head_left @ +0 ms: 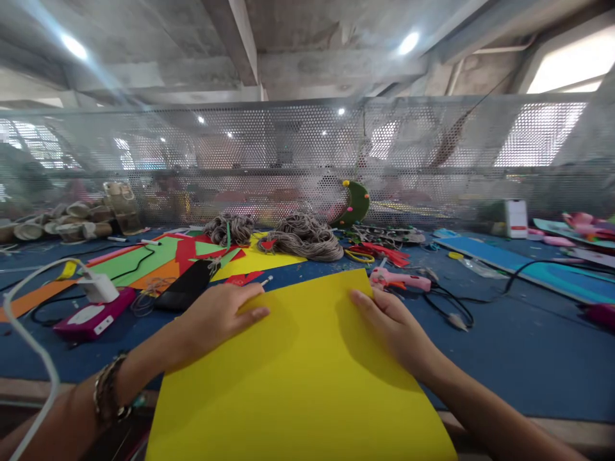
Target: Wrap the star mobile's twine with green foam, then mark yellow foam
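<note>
A large yellow sheet (293,371), stiff like card or craft foam, tilts up in front of me and curves down toward the near edge of the table. My left hand (221,317) grips it by the upper left edge, thumb and a finger over the top face. At the upper right corner, my right hand (387,320) pinches the sheet, with the thumb in front and the other fingers partly hidden behind. Just beyond the right hand lies a pink glue gun (403,280). A black pouch-like item (185,286) rests beyond my left wrist.
Bundles of grey cord (307,237) lie behind the sheet. Coloured sheets (129,261) spread at left, near a magenta power strip (96,317) with a white plug and cable. Red-handled tools (384,251) and a blue board (509,259) are at right. A perforated metal screen (288,147) stands behind.
</note>
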`<state>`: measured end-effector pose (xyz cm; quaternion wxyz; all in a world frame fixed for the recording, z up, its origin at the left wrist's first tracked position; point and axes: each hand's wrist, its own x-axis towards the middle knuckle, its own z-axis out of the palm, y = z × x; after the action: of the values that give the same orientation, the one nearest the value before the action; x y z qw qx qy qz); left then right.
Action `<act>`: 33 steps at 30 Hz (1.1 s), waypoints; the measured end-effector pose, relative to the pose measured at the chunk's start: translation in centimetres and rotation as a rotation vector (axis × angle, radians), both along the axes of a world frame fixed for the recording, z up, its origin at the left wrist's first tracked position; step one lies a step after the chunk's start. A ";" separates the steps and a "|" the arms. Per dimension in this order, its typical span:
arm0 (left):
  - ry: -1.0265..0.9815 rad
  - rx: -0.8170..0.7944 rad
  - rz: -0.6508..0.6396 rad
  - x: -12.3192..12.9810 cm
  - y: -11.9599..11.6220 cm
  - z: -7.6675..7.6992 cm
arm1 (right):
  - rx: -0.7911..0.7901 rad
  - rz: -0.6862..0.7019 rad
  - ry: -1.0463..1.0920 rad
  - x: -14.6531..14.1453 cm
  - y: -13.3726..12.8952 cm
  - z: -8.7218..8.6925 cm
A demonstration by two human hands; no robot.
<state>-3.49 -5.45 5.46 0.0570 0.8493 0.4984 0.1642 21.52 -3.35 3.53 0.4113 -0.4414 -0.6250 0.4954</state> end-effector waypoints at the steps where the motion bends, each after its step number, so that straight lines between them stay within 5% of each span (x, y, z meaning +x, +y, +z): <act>1: 0.016 -0.027 -0.016 0.1 -0.2 -0.5 | -0.028 0.020 -0.013 0.1 -0.1 -0.2; 6: 0.086 -0.141 -0.055 -1.0 0.8 -2.1 | -0.138 0.058 -0.069 1.4 -0.5 -0.8; 10: 0.073 -0.061 0.435 -6.3 5.4 -2.7 | -0.185 -0.017 -0.069 2.7 -1.0 -0.8; 13: 0.120 -0.081 0.620 -10.3 8.9 -3.9 | -0.199 -0.085 -0.056 3.3 -1.3 -1.1; 21: 0.143 -0.168 0.724 -12.5 11.8 -6.1 | -0.205 -0.126 -0.075 4.0 -0.9 -1.9; 27: 0.102 -0.163 0.573 -9.1 9.0 -2.0 | -0.193 -0.055 -0.103 3.4 -0.1 -1.6; 29: 0.070 -0.153 0.385 -6.2 6.0 -0.4 | -0.167 -0.070 -0.112 2.8 0.1 -1.4; 31: -0.017 -0.275 -0.013 -3.2 2.5 0.5 | -0.117 -0.070 -0.160 2.2 0.2 -1.1; 33: 0.010 -0.281 -0.114 -0.6 -0.5 0.5 | -0.026 -0.072 -0.246 1.7 0.2 -0.9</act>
<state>-4.04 -5.98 5.92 0.1821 0.8608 0.4676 0.0848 23.19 -3.14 2.58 0.3433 -0.5263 -0.6479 0.4306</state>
